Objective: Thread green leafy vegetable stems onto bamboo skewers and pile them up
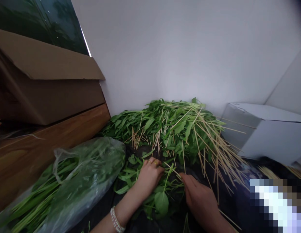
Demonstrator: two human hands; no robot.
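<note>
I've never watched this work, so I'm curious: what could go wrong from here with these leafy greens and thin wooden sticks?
1. The thin, pale wooden stick in the right hand slants toward the left hand, so a slip might prick a finger.
2. Long, pale wooden sticks jut from the right side of the heaped green leaves, near the right hand; a brush against them could disturb the heap.

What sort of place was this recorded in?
Likely indoors, perhaps a makeshift work corner in a home or shop: a plain wall behind heaped greens, and a cardboard box on wooden furniture.
</note>
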